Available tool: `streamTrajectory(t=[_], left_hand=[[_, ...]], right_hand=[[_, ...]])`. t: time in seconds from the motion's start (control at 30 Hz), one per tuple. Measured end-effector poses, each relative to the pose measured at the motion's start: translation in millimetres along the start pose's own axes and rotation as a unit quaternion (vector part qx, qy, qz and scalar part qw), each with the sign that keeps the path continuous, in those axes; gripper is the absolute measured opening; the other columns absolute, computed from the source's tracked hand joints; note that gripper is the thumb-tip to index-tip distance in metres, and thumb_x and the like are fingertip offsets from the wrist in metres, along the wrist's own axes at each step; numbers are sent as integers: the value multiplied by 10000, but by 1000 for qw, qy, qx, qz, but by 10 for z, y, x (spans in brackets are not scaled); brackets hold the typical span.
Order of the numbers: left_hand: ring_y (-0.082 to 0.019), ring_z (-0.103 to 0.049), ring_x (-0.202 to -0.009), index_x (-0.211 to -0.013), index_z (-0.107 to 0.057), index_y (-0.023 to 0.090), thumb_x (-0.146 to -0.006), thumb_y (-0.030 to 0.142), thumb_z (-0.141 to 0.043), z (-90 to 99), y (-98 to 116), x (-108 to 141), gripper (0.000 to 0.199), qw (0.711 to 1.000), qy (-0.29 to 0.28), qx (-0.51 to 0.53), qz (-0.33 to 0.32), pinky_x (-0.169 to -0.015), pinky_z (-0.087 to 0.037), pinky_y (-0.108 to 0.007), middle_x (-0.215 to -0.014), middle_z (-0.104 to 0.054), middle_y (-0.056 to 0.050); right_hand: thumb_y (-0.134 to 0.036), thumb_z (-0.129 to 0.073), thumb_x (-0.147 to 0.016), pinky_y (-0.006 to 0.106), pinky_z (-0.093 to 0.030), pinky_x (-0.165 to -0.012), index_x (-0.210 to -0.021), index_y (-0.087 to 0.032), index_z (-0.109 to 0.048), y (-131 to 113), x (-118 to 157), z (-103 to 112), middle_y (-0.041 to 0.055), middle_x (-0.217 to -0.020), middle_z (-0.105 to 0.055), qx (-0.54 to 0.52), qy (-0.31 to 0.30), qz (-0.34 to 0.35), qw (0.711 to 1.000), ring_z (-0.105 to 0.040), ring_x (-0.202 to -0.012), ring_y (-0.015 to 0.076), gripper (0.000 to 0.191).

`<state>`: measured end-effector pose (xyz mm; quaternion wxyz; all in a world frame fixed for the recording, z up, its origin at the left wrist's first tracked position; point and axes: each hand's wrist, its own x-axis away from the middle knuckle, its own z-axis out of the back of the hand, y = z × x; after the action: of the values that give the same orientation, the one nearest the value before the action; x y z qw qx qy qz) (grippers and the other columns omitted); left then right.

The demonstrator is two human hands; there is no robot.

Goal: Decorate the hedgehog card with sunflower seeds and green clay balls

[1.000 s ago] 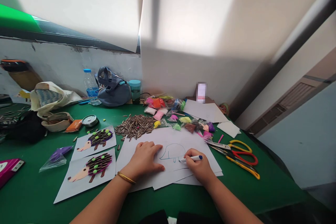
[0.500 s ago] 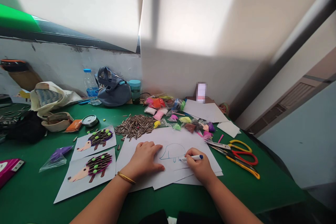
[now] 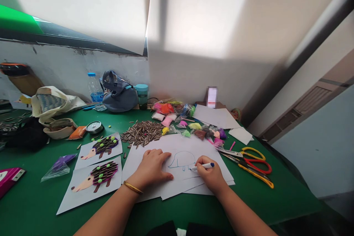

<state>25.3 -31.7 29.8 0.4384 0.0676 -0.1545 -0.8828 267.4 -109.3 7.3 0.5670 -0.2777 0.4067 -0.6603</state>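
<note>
White sheets of paper [image 3: 177, 188] lie in front of me, the top one bearing a blue line drawing [image 3: 184, 159] of a hedgehog-like animal with a domed back, pointed snout and short legs. My left hand [image 3: 153, 166] rests flat on the paper left of the drawing, thumb and fingers apart, holding nothing. Between the fingers of my right hand [image 3: 208, 173] is a white marker [image 3: 203, 166] with a blue end; its tip meets the paper by the drawing's legs. Left of the sheets lie two finished hedgehog pictures [image 3: 91, 195] with seed spines and green dots.
A heap of sunflower seeds [image 3: 143, 132] sits behind the paper, beside bagged coloured clay [image 3: 167, 110]. Scissors [image 3: 254, 162] with yellow and red handles lie at the right. Along the wall stand a water bottle [image 3: 95, 88], a blue-grey bag [image 3: 118, 96] and a teal cup [image 3: 142, 96].
The marker tip has shifted very slightly, and a short blue line has been added at the drawing's rear leg. My left hand stays in place.
</note>
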Motion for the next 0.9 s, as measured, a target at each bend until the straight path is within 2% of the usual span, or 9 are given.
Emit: streamTrajectory(t=[0.27, 0.77, 0.9], left_hand=[[-328, -533, -1123, -1279, -582, 315, -602, 629, -754, 36, 36, -2, 766, 1000, -20, 0, 20, -1009, -305, -443, -1160, -628, -80], [-315, -548, -1079, -1266, -589, 302, -598, 640, -755, 5, 0, 0, 767, 1000, 0, -3, -2, -977, -326, -448, -1115, -636, -74], [-310, -547, -1076, -1266, -591, 298, -596, 639, -757, 8, 5, -2, 770, 1000, 1, -3, 0, -974, -328, -443, -1107, -636, -73]], right_hand=[[-283, -485, -787, 264, -405, -600, -693, -217, -584, -5, -6, 9, -1, -668, -609, -3, 24, 21, 999, -558, -662, 183, 152], [-250, -481, -763, 266, -385, -583, -665, -208, -577, -2, -1, -2, -4, -643, -594, -9, 0, 1, 1000, -549, -650, 181, 144], [-287, -480, -812, 271, -404, -604, -693, -204, -586, -37, 15, 21, 5, -660, -593, -32, 34, 26, 999, -546, -661, 183, 180]])
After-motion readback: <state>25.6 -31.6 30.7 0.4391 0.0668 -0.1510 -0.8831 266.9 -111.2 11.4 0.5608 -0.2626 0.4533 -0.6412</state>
